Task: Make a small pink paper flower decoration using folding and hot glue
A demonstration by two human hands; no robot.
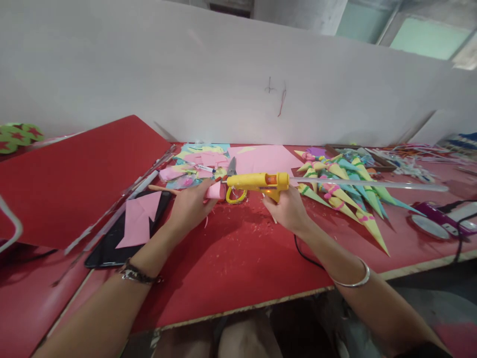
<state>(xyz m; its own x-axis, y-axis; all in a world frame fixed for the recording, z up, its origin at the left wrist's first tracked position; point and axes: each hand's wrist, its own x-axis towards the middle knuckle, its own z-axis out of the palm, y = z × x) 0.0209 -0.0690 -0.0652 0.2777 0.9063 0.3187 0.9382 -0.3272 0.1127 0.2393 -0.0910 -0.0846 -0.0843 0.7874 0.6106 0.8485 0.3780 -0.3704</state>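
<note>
A yellow hot glue gun [257,181] is gripped by its handle in my right hand [287,208], its nozzle pointing left. From its back end a long clear glue stick [372,184] sticks out to the right. My left hand [192,203] is closed around a small rolled piece of pink paper [215,191], right at the nozzle. Whether the nozzle touches the paper I cannot tell. Behind the gun lie yellow-handled scissors [231,166], partly hidden by it. Left of my left hand, cut pink paper [139,219] rests on a black tablet-like slab [112,248].
Several decorated paper cones [346,184] are heaped on the red table [231,268] at the right. Paper scraps [204,160] and a pink sheet [264,158] lie at the back. A purple device [432,214] with cables sits far right. A red board [85,179] stands left.
</note>
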